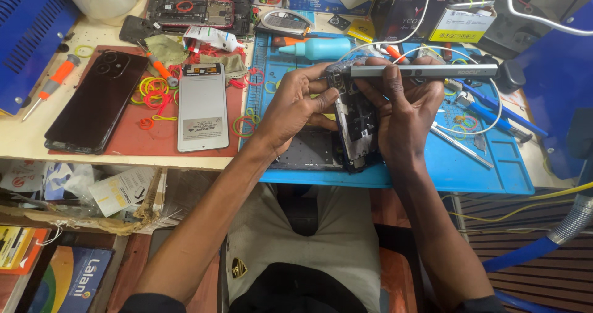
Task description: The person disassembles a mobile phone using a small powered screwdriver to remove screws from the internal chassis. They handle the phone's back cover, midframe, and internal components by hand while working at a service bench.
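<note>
We are looking down at our own two hands, working at the centre of the frame over a blue mat (482, 164) on a cluttered counter (25, 143). Our left hand (293, 106) is gripping the edge of an opened phone (356, 127), its fingers closed around the upper left side. The phone is standing tilted on its long edge, its lower end resting on the mat, with dark inner parts showing. Our right hand (404, 112) is holding the phone's right side while its fingers are closed on a slim grey electric screwdriver (426, 72), lying level across the top of the hand. Its tip is pointing left, meeting the phone's upper end.

In the upper left, a black phone (96, 100) is lying face down on a red mat (133, 137), just beside a white phone panel (202, 106). Coloured rubber bands (153, 90) are lying scattered around them. An orange-handled screwdriver (52, 84) is lying at the far left. A teal bottle (318, 47) is lying on its side above our hands. Tweezers (460, 145) are lying on the blue mat to the right.
</note>
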